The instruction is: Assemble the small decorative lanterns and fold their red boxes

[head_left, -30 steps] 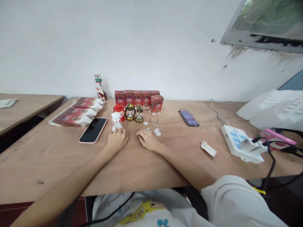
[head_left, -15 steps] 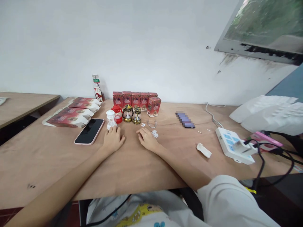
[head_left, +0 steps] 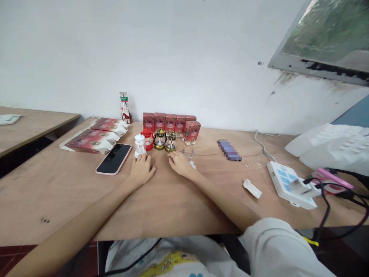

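Observation:
My left hand (head_left: 142, 170) lies palm down on the table, its fingers apart at the foot of a white mini lantern (head_left: 140, 144). Whether they touch the lantern I cannot tell. My right hand (head_left: 179, 163) is also palm down, with fingers stretched towards the base of a dark gold mini lantern (head_left: 171, 141) and nothing visible in them. Between these two stand a red mini lantern (head_left: 148, 139) and a black-and-gold one (head_left: 160, 139). Small wire handles (head_left: 188, 154) and white paper pieces (head_left: 192, 164) lie beside my right hand, which partly covers the pieces.
Red boxes (head_left: 170, 122) stand in a row by the wall. Flattened red cartons (head_left: 91, 139) and a phone (head_left: 114, 159) lie left; a bottle (head_left: 125, 109) stands behind. On the right are a blurred phone (head_left: 229, 150), a white scrap (head_left: 252, 189) and a power strip (head_left: 284, 181).
My right hand has slid forward and left, its fingertips now close to the dark gold lantern's base. My left hand stays by the white lantern. The whole view has shifted slightly.

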The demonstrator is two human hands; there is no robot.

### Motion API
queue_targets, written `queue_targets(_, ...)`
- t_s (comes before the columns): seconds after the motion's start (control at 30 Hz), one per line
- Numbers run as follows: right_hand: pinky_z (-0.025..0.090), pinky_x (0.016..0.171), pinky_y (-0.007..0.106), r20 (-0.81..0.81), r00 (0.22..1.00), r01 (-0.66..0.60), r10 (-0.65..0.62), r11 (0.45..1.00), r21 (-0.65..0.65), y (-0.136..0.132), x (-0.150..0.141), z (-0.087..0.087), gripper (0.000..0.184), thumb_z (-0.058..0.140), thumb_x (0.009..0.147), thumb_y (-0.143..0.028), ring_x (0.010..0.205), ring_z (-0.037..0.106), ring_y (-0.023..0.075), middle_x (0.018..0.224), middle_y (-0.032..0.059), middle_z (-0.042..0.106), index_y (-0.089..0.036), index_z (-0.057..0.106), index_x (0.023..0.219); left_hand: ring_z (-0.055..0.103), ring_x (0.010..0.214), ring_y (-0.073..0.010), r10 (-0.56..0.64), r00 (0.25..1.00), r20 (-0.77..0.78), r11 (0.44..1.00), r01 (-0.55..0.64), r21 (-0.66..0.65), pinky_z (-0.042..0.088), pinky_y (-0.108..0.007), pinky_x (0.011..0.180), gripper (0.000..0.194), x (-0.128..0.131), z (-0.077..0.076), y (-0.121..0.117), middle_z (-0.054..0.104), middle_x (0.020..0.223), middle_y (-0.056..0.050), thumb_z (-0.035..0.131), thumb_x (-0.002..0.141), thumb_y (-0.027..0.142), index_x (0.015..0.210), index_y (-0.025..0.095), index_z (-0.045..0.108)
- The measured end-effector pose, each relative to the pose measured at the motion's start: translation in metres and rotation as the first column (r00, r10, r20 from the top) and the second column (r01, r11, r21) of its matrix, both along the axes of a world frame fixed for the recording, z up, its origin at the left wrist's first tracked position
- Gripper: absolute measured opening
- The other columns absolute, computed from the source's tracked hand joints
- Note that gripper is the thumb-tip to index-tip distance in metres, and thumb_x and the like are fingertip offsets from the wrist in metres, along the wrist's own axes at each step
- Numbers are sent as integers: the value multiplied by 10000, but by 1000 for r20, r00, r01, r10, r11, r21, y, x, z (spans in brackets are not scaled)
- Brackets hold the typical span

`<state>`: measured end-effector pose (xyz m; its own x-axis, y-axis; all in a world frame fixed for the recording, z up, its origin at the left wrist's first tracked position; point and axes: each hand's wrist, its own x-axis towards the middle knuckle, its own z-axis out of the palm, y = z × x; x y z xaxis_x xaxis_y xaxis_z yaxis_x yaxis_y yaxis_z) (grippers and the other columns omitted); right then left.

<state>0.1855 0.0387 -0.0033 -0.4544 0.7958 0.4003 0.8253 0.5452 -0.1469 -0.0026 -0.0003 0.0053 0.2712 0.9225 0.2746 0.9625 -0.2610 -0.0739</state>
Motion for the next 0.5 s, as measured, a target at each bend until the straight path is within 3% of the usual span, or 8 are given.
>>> queue_targets(0.27,433,856,339,47,998,30,-31,999,19,11,6,12,246,476,789,-76,947,589,227,969,104,684,-148,655,942,510,1082,-320,22,997,70,997,-16,-81,426,-439,880,301,-3,2,3,548,1135,-182,425,863,319,1034,99,540)
queue_targets(0.4,404,878,397,31,992,116,-118,990,82,29,36,39,239,417,819,-100,963,546,273,909,147,665,-116,648,881,519,1073,-317,31,997,68,996,-25,-86,424,-437,889,295,-1,4,1,556,1119,-187,417,871,314,1022,92,542)
queue_targets(0.5,349,963,432,-45,964,267,-264,936,229,57,62,66,338,419,808,-114,1139,450,307,1158,196,591,-55,574,1102,515,1084,-314,-2,999,48,997,6,-77,421,-443,894,290,-1,3,0,566,1122,-186,399,881,305,1023,99,546)
